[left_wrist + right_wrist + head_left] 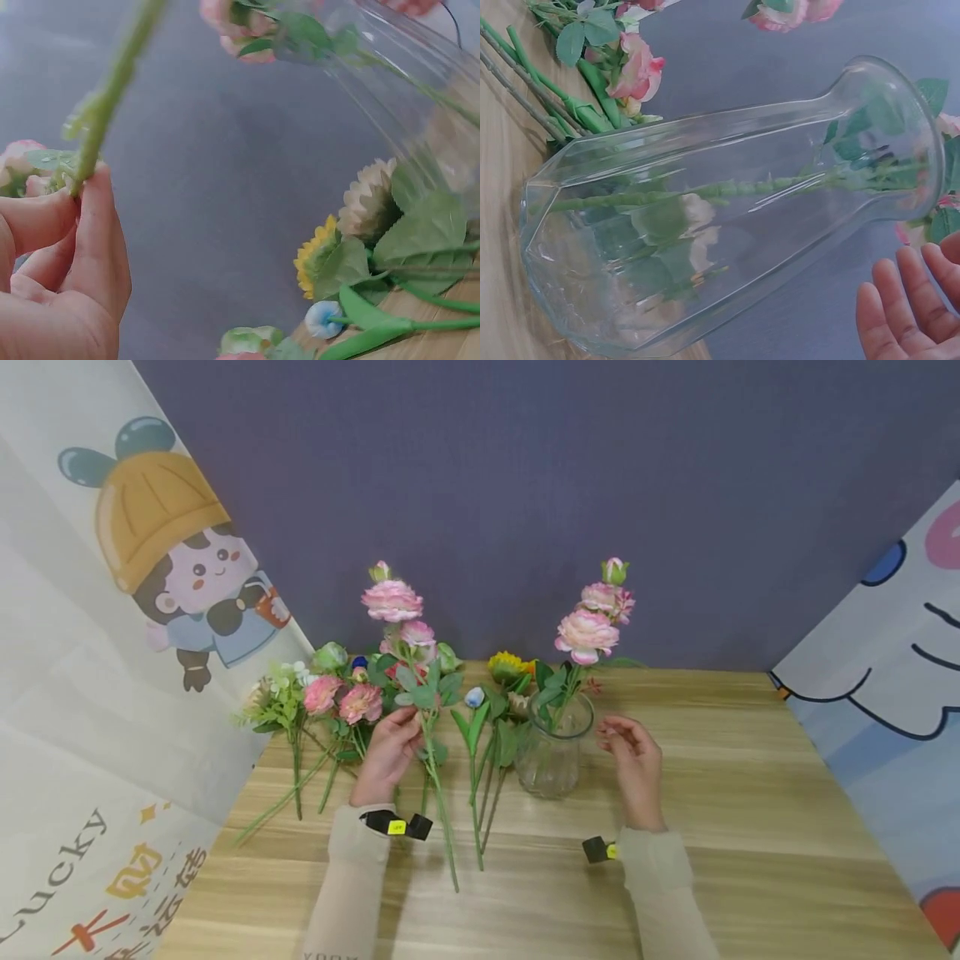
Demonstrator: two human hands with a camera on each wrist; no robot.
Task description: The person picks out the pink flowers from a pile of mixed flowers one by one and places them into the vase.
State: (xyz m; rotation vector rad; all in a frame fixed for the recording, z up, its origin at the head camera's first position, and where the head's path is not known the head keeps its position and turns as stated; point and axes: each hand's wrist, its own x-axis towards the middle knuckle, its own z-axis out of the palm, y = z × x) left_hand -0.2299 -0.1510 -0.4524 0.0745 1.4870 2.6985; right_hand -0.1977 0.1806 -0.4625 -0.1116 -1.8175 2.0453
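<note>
My left hand (385, 758) pinches the green stem (112, 94) of a pink artificial flower spray (392, 602) between thumb and fingers. The spray stands nearly upright, blooms and a bud at the top, its bare stem end slanting down over the table. To the right is a clear glass vase (551, 768) with a flared rim. A second pink spray (587, 635) leans in it, its stem visible through the glass in the right wrist view. Beside the vase, my right hand (637, 768) holds nothing, its fingers loosely bent near the rim.
Pink flowers (360, 703) and a pale green-white bunch (283, 697) lie on the left of the wooden table (720, 860). Between left hand and vase lie a blue-white tulip (474, 697) and a yellow sunflower (507, 665). A dark wall (495, 485) rises behind.
</note>
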